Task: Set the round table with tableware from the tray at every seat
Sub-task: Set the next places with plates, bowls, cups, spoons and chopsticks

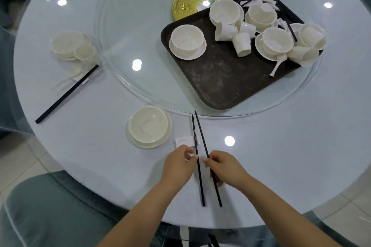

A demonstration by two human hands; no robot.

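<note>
Chopsticks (200,158), two black ones, lie at the near seat of the round desk (281,146), their tips pointing toward the glass turntable (140,96). Left hand (178,164) pinches the left stick with curled fingers (189,155); right hand (224,168) grips the right stick, fingers (206,161) wrapped round it. The left stick crosses a small white rest (183,141), which lies just beside a bowl (148,124) stacked on a plate (149,143).

On the turntable sits a dark tray (210,86), partly over a gold disc (188,0). It holds bowls on saucers (187,44), tipped cups (243,43), a spoon (278,65) and more chopsticks at its far end.

Further left, a set place (70,46) has bowl, cup, spoon and chopsticks; another shows at the far edge. A grey chair (50,210) stands at the near left.
</note>
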